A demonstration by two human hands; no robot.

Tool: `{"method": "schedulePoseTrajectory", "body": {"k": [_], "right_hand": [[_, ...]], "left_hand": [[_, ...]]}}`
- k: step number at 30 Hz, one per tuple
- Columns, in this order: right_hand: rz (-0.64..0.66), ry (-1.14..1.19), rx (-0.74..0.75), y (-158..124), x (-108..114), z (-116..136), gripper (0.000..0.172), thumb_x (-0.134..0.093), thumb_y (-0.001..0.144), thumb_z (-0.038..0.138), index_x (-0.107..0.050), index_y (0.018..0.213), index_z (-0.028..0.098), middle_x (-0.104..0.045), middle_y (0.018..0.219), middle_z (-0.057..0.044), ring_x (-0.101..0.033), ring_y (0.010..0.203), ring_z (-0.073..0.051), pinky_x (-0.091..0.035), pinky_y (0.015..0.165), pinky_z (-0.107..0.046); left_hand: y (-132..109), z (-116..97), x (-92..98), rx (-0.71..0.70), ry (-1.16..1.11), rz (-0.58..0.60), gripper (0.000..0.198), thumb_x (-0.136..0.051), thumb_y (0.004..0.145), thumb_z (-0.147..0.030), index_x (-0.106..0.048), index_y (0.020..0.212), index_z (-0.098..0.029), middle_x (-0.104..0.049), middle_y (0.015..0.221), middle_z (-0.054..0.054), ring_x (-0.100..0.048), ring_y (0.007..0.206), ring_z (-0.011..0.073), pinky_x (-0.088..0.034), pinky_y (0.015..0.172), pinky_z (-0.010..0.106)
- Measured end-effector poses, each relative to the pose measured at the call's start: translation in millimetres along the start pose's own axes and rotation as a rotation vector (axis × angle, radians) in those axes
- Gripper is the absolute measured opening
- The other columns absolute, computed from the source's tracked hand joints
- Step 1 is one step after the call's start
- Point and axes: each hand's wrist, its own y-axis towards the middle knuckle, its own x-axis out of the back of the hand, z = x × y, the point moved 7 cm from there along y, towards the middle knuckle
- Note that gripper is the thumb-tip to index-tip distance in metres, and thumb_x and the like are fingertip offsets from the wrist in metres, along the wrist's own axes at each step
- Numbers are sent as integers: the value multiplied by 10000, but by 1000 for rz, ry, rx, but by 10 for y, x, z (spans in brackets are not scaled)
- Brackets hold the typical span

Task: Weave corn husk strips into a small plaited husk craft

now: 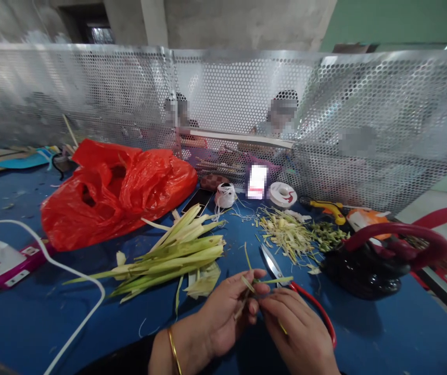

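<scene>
Low at the front of the blue table, my left hand [227,307] pinches thin green strips of husk [247,284] between thumb and fingers. Close against it, my right hand [299,323] has its fingers closed on the same strips, and one pale end pokes out below them. Just beyond my hands lie scissors [273,263] with red handles, blades pointing away. To the left is a pile of long yellow-green corn husks [176,260]. Cut husk scraps [288,232] form a heap behind the scissors.
A black pot-like object with a red handle [367,268] stands right. Behind are a white string ball [225,195], a tape spool [283,195], a lit phone [257,181] and a yellow-handled tool [327,208]. Left are a red plastic bag [122,192] and a purple power strip [16,265] with cable.
</scene>
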Motion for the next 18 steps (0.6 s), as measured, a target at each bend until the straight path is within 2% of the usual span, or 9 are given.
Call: {"method": "schedulePoseTrajectory", "body": {"k": [5, 8, 11, 15, 18], "right_hand": [[21, -56, 28, 27, 19, 5, 223, -460, 953, 130, -663, 885, 194, -717, 723, -3, -667, 634, -143, -479, 794, -320], [-15, -84, 45, 30, 78, 41, 193, -498, 931, 120, -677, 901, 185, -708, 712, -5, -650, 631, -140, -460, 820, -340], [-40, -91, 104, 6, 90, 127, 151, -553, 914, 126, -690, 924, 187, -725, 754, -11, -658, 707, -142, -446, 875, -342], [0, -217, 190, -55, -54, 225, 340, -373, 1005, 152, -702, 947, 214, -735, 778, 5, -657, 816, -146, -381, 953, -334], [77, -305, 234, -91, -199, 263, 466, -241, 1028, 181, -699, 943, 190, -728, 808, -24, -635, 832, -178, -377, 924, -362]], "left_hand": [[-1, -26, -16, -37, -7, 22, 197, -609, 873, -266, -675, 986, -119, -564, 639, -26, -468, 466, 59, -390, 491, 191], [-15, -45, 1, -70, 10, 0, 175, -585, 884, -236, -677, 979, -122, -570, 645, -22, -513, 517, 75, -414, 557, 207], [-11, -29, 12, -86, 43, -2, 190, -595, 882, -253, -683, 981, -117, -608, 673, -1, -546, 565, 91, -419, 599, 219], [21, 57, 44, -77, 76, -29, 253, -687, 816, -313, -695, 978, -118, -657, 701, 26, -570, 593, 109, -415, 605, 222], [38, 116, 60, -76, 91, -50, 308, -733, 768, -345, -702, 972, -117, -683, 727, 46, -607, 641, 133, -430, 623, 231]]}}
